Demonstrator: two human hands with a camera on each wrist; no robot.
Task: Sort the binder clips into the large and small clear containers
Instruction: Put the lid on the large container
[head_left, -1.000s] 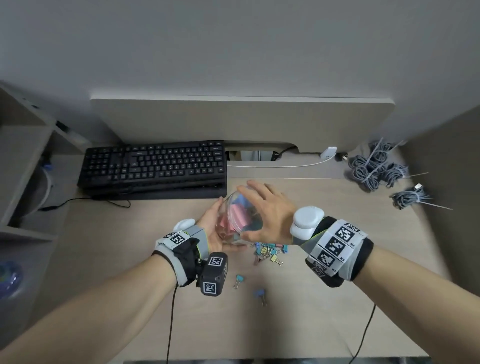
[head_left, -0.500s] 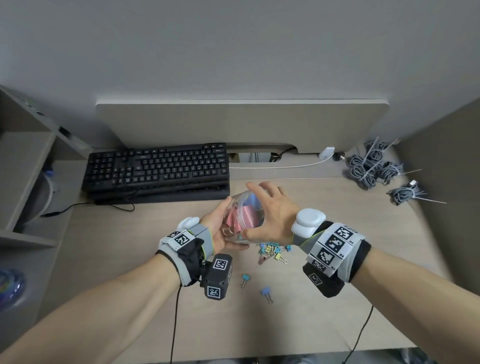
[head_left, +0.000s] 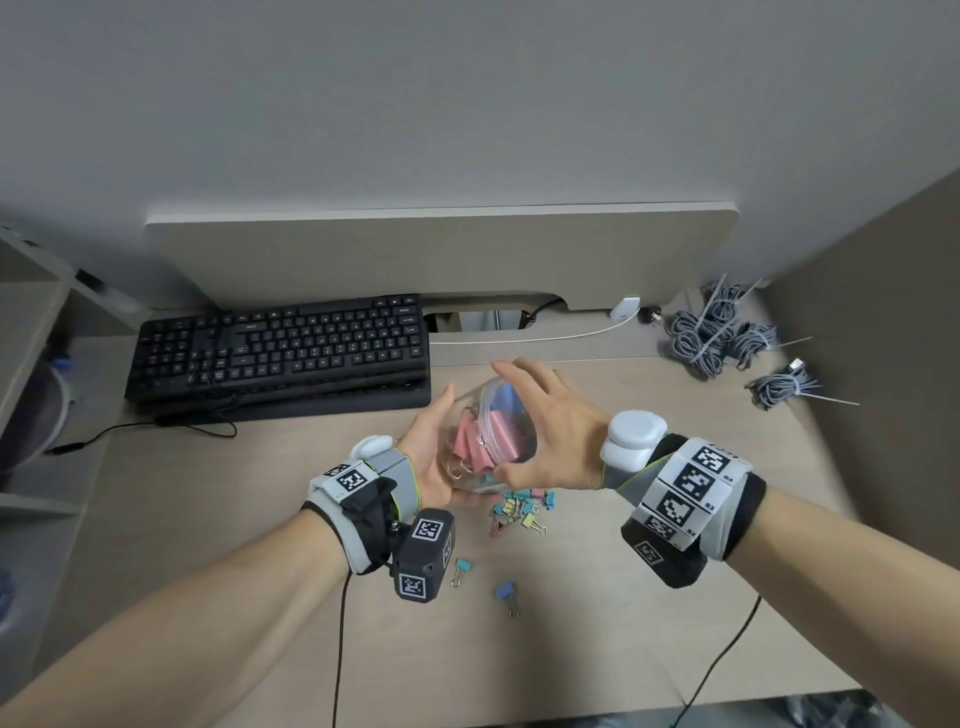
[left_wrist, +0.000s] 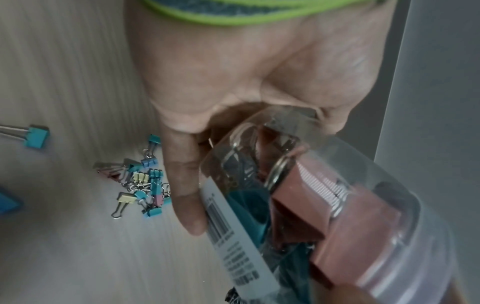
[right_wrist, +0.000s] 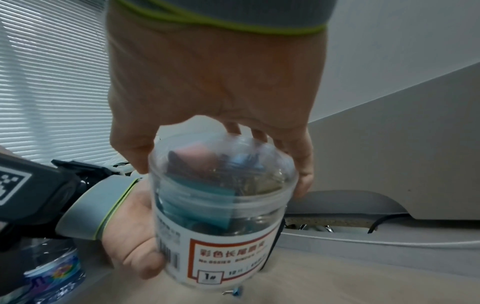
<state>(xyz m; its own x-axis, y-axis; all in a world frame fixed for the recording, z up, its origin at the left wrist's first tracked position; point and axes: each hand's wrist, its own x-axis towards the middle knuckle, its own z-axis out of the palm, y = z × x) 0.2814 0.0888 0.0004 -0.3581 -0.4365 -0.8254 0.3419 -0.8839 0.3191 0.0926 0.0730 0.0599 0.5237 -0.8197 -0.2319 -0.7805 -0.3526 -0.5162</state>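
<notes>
My left hand (head_left: 431, 457) grips the tilted big jar (head_left: 483, 436); my right hand (head_left: 550, 431) cups its lid, little clips (head_left: 519, 509) below.

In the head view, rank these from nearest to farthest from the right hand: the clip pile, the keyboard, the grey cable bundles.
From the right hand:
1. Clip pile, just below it, toward the person.
2. Keyboard, far left.
3. Grey cable bundles, back right corner.

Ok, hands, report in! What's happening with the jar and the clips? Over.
Left hand grips the jar body; right hand grips its lid end. Big clips inside. Small clips loose on desk. Nothing in the way.
</notes>
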